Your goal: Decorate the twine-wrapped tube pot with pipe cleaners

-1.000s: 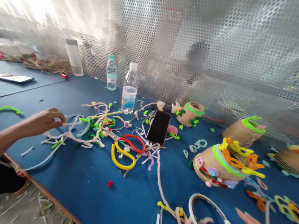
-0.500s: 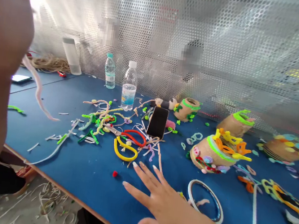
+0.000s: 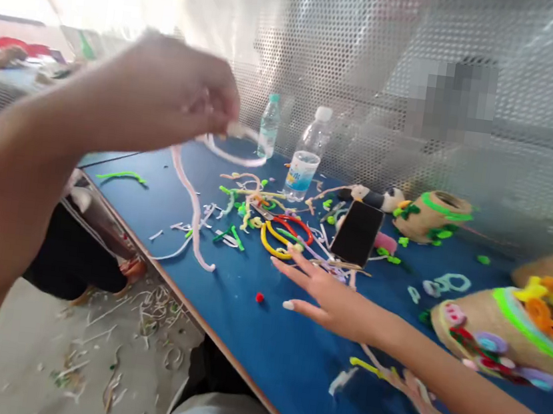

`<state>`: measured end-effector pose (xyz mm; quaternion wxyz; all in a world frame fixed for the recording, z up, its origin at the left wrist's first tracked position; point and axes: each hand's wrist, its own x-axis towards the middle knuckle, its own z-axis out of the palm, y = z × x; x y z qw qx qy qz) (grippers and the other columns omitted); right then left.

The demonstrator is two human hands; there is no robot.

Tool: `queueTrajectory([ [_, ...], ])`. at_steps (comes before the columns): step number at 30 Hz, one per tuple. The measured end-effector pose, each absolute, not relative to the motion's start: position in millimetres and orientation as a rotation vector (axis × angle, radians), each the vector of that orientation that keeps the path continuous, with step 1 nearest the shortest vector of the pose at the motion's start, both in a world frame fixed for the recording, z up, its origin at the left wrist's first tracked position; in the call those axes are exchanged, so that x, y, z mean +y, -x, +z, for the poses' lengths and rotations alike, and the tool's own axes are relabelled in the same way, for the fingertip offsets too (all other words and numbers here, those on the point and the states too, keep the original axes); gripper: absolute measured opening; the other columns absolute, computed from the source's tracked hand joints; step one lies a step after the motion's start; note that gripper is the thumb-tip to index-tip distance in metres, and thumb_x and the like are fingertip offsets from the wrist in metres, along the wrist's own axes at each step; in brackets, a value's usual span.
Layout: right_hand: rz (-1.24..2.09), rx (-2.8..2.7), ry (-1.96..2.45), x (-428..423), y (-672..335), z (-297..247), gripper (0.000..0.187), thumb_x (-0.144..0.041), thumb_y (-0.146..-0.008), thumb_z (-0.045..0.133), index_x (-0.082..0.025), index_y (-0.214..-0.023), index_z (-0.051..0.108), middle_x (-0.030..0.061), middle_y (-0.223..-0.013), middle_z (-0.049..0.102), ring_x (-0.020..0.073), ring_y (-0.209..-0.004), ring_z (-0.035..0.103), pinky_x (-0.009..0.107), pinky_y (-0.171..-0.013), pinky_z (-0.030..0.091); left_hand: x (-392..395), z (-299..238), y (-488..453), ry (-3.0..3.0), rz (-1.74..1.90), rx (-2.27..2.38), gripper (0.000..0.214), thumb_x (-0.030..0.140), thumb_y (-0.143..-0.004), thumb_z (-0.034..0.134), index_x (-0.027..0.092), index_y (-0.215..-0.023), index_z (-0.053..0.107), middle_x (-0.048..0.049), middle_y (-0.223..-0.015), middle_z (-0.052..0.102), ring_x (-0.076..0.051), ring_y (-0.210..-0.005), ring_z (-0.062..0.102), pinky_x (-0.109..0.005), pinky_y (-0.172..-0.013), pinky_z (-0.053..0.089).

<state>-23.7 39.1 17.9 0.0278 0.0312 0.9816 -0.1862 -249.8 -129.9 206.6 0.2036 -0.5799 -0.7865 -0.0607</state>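
L hand raised, blurred, fingers pinched on a pale pink pipe cleaner dangling over the blue worktable — R hand wide open, empty, just beside red-and-yellow-handled scissors.

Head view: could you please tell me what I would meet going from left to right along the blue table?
Green pipe cleaner → pink pipe cleaner → scissors → phone → burlap pot
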Motion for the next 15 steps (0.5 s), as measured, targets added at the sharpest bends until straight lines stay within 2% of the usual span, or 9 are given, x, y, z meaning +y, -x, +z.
queueTrajectory([
  [2, -0.718, 3.088, -0.126, 43.0, 16.8, 35.7, 0.044, -0.038, -0.090, 0.054, -0.028, -0.133, 0.048, 0.0098, -0.152, 0.030, 0.0303, -0.137, 0.032, 0.048, -0.107, 0.035, -134.0, 196.1, 241.5, 1.824, -0.191, -2.156, 0.064, 0.041, -0.080, 0.017, 0.002, -0.104, 0.062, 0.0096, -0.075, 0.053, -0.008, -0.079, 0.061, -0.026, -0.076, 0.036],
  [4, -0.900, 3.164, -0.236, 39.9, 11.2, 52.3, 0.040, -0.040, -0.087, 0.058, -0.024, -0.123, 0.053, 0.0106, -0.146, 0.039, 0.0287, -0.134, 0.038, 0.047, -0.107, 0.035, -136.7, 175.4, 233.3, 2.016, -0.324, -2.160, 0.055, 0.041, -0.083, 0.026, 0.003, -0.095, 0.064, 0.0104, -0.066, 0.050, 0.001, -0.063, 0.052, -0.017, -0.069, 0.034],
  [7, -1.307, 3.170, -0.220, 21.7, 7.1, 64.6, 0.055, -0.042, -0.083, 0.063, -0.022, -0.130, 0.043, 0.0106, -0.140, 0.046, 0.0246, -0.130, 0.044, 0.043, -0.107, 0.036, -139.6, 130.8, 214.6, 2.200, -0.809, -2.224, 0.032, 0.033, -0.087, 0.045, 0.008, -0.083, 0.064, 0.0093, -0.060, 0.047, 0.000, -0.054, 0.039, -0.009, -0.054, 0.030],
  [8, -1.438, 3.133, -0.158, 13.5, 5.6, 64.6, 0.050, -0.041, -0.085, 0.061, -0.022, -0.128, 0.046, 0.0095, -0.136, 0.050, 0.0228, -0.127, 0.047, 0.041, -0.106, 0.038, -140.5, 115.2, 207.5, 2.241, -0.947, -2.263, 0.027, 0.030, -0.089, 0.046, 0.010, -0.081, 0.063, 0.0088, -0.057, 0.046, -0.001, -0.052, 0.038, -0.009, -0.050, 0.029],
  [9, -1.549, 3.092, -0.118, 5.4, 2.9, 63.0, 0.036, -0.039, -0.089, 0.056, -0.021, -0.120, 0.053, 0.0081, -0.129, 0.056, 0.0208, -0.121, 0.052, 0.038, -0.104, 0.041, -141.5, 100.6, 200.9, 2.305, -1.037, -2.275, 0.024, 0.027, -0.089, 0.047, 0.011, -0.080, 0.062, 0.0080, -0.057, 0.046, -0.002, -0.051, 0.038, -0.011, -0.048, 0.030],
  [10, -1.638, 3.047, -0.133, -2.3, -1.5, 60.5, 0.023, -0.037, -0.093, 0.050, -0.020, -0.106, 0.060, 0.0065, -0.116, 0.063, 0.0186, -0.111, 0.058, 0.035, -0.099, 0.045, -142.7, 87.6, 195.3, 2.318, -1.076, -2.299, 0.020, 0.025, -0.090, 0.048, 0.013, -0.080, 0.062, 0.0069, -0.059, 0.050, -0.003, -0.052, 0.040, -0.012, -0.049, 0.033],
  [12, -1.789, 2.938, -0.301, -14.3, -17.5, 54.9, 0.029, -0.035, -0.096, 0.043, -0.019, -0.081, 0.061, 0.0025, -0.084, 0.067, 0.0139, -0.082, 0.065, 0.026, -0.080, 0.053, -145.8, 67.9, 188.3, 2.368, -1.095, -2.245, 0.016, 0.023, -0.092, 0.048, 0.016, -0.084, 0.061, 0.0028, -0.071, 0.058, -0.005, -0.059, 0.046, -0.015, -0.055, 0.039],
  [15, -1.879, 2.828, -0.649, -20.8, -59.3, 52.6, 0.029, -0.036, -0.095, 0.043, -0.019, -0.077, 0.057, -0.0029, -0.060, 0.058, 0.0093, -0.050, 0.056, 0.017, -0.048, 0.049, -149.9, 52.5, 183.5, 2.322, -0.959, -2.165, 0.014, 0.025, -0.094, 0.046, 0.020, -0.100, 0.058, -0.0046, -0.103, 0.059, -0.009, -0.077, 0.056, -0.023, -0.070, 0.049],
])
